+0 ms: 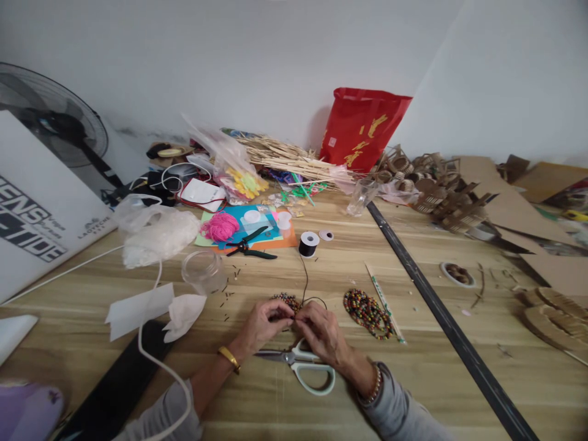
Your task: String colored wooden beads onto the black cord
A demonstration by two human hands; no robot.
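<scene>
My left hand (268, 326) and my right hand (324, 334) meet over the table, fingertips pinched together on a thin black cord (306, 278). The cord runs up to a white spool of black cord (309, 244) standing upright. Behind my fingers lies a bunch of multicoloured beads (288, 300), partly hidden by the hands. Scissors with pale green handles (314, 378) lie just below my hands, blades pointing left. Right of my right hand rest a coiled string of colourful beads (367, 314) and a thin patterned stick (384, 303).
Pliers (252, 245) and pink yarn (220, 227) lie on coloured paper. A glass jar (202, 272) stands left, with small dark bits nearby. A white cable (146, 349) crosses by my left arm. A dark strip (441, 309) runs along the right. A red bag (365, 128) stands behind.
</scene>
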